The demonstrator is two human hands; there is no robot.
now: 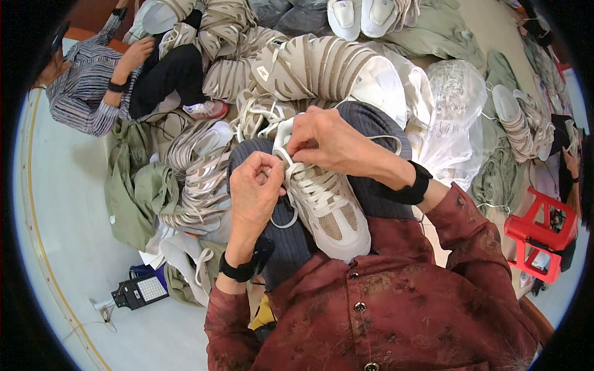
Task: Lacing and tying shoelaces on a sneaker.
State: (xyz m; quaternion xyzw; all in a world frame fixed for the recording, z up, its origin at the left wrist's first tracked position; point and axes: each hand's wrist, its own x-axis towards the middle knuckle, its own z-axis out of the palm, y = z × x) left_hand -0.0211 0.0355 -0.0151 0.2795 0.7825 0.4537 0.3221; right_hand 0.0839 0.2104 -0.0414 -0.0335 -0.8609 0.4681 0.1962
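Both hands work the white lace (291, 162) of a beige sneaker (327, 207) resting on the person's lap — left hand (255, 188) pinching one strand, right hand (327, 143) pinching another near the shoe's top eyelets.

Dark red patterned shirt (396, 309), long sleeves, round buttons down front. Black wristband (409, 185) just above right cuff; black wristband (238, 270) just above left cuff. Dark ribbed trousers (291, 241) beyond shirt hem.

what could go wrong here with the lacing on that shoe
The loose lace loop hanging beside the left hand could snag or pull out of an eyelet. The shoe rests only on the lap, so it might slide while the right hand pinches the lace at its top.
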